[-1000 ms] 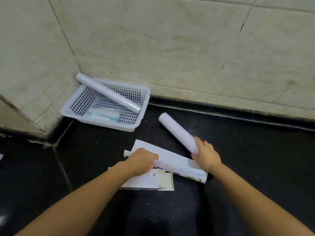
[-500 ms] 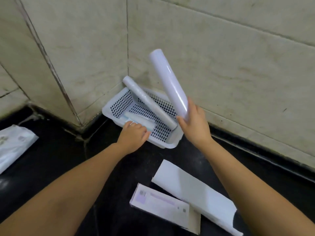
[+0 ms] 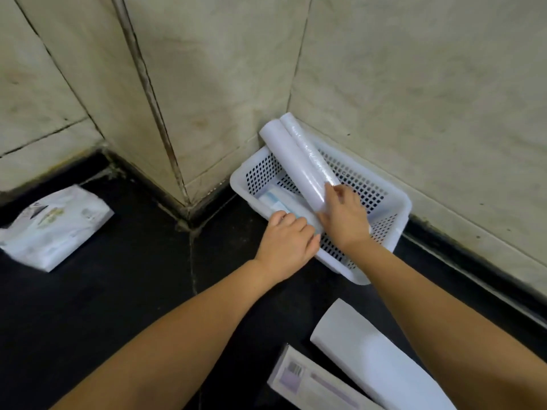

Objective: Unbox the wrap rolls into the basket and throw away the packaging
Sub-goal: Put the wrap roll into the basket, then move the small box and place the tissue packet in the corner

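Right hand grips a light, stiff, slippery wrap roll near its end, laying it in the basket; left hand steadies the rim, loosely curled.

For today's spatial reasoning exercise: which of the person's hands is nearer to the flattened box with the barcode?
Left, narrowly. The left hand sits at the basket's near rim, up and left of the flattened box; the right hand reaches further away, into the basket.

Head view, steep downward, near basket.
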Motion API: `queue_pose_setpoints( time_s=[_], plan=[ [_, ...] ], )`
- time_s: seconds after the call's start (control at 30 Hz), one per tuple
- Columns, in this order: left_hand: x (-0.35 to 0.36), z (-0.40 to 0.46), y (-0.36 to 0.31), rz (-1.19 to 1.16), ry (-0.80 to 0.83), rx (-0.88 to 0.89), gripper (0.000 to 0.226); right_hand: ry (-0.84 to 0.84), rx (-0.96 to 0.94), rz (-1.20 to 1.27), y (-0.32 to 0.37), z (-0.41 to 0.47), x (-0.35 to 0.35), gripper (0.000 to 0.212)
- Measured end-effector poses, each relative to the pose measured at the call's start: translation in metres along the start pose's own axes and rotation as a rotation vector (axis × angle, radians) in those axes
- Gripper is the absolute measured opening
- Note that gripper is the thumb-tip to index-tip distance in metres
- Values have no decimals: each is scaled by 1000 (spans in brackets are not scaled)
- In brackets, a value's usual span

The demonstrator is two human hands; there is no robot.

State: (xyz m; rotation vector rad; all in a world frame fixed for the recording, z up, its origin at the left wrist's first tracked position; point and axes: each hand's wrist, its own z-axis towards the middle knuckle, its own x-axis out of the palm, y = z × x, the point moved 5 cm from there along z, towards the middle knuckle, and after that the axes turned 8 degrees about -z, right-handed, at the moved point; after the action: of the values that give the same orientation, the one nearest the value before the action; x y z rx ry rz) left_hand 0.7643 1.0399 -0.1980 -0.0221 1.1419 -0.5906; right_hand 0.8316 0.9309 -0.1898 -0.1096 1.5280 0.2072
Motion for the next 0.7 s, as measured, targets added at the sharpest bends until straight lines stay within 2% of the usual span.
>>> queue_pose_setpoints(
  time_s=[0.1, 0.27, 0.4, 0.5, 0.7],
  plan=[
    [0, 0, 0, 8, 63, -13, 34, 12, 12, 75, -7, -7, -10, 54],
    [-3, 4, 0, -54, 221, -39, 39, -61, 90, 175, -45, -55, -49, 49],
    [-4, 6, -16, -142, 259, -69, 28, -80, 234, 161, -97, -128, -70, 46],
    [-3, 14, -74, -216, 286, 73, 23, -72, 400, 151, -140, -196, -76, 45],
    [20, 1, -250, -421, 442, 377, 27, -87, 777, 168, -223, -357, -86, 44]
  ],
)
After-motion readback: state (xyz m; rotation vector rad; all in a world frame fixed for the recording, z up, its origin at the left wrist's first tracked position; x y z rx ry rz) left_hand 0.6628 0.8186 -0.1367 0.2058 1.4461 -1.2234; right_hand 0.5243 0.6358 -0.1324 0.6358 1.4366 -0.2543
